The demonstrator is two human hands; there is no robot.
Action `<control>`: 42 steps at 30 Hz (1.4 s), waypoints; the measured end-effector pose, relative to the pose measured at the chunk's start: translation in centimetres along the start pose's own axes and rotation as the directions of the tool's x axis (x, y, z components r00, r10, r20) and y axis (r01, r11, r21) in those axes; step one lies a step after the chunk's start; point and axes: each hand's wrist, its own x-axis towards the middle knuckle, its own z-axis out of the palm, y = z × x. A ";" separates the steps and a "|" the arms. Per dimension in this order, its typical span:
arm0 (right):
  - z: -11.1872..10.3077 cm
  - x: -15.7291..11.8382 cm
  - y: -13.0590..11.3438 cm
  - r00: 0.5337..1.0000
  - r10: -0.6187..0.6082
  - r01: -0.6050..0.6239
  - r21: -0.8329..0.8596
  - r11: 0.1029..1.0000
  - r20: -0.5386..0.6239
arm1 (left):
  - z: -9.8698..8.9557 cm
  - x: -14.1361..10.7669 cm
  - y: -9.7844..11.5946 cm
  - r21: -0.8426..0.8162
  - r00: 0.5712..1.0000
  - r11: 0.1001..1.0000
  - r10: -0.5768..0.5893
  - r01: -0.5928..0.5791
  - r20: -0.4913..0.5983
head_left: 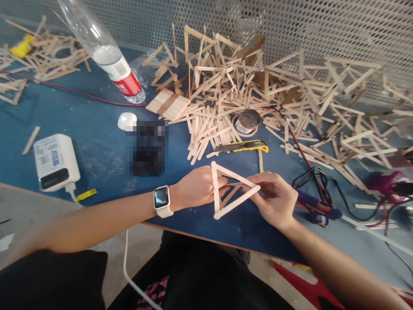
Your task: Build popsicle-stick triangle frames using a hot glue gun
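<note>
Left fingers (223, 182) and right fingers (263, 177) grip a triangular wooden frame (238, 202) above the blue table (100, 129).

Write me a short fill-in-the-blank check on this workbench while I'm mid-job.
1. The right hand holds a craft-stick frame whose uppermost face is shaped like a ____.
2. The smartwatch is worn on the person's ____ wrist.
3. The bright colour on the utility knife is ____.
4. The plastic bottle carries a label coloured white and ____.

Missing words: triangle; left; yellow; red.
</note>
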 end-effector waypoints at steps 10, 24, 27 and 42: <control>0.6 -0.3 -0.3 0.994 0.107 -0.107 0.003 0.994 -0.013 | 0.2 -0.4 0.2 0.119 0.993 0.993 0.000 0.015 -0.121; 1.0 -1.3 -1.4 0.983 0.058 -0.072 0.072 0.995 0.174 | -0.3 -0.4 -0.5 0.233 0.973 0.956 -0.138 0.180 -0.184; 1.0 -1.6 -1.1 0.974 0.009 -0.018 0.040 0.999 0.225 | -0.3 -0.3 -0.5 0.228 0.974 0.958 -0.135 0.175 -0.181; 1.0 -0.4 -1.0 0.981 -0.078 0.117 -0.223 0.968 0.176 | -3.0 -0.4 -0.7 -0.042 0.991 0.996 -0.081 0.077 -0.108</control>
